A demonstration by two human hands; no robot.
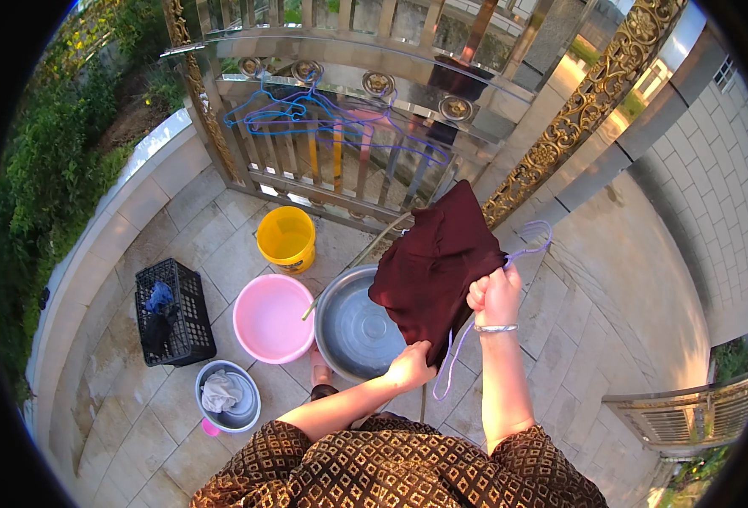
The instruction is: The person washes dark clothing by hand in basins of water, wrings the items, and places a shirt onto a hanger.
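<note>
A dark maroon garment [437,254] hangs between my two hands, partly over a large grey basin [355,324]. My right hand [496,297] is closed in a fist at its upper right corner, beside a purple hanger [529,249] whose hook sticks out to the right. Another stretch of the purple hanger loops out below the cloth. Down at the lower edge, my left hand [414,366] pinches the fabric. How the hanger sits inside the garment is hidden by the cloth.
Left of the grey basin stand a pink basin [273,319], a yellow bucket [286,240], a black crate [175,312] with dark cloth and a small basin [228,419] holding white cloth. A hose [361,257] crosses the large basin. Blue and purple hangers [336,124] hang on the metal gate [374,44].
</note>
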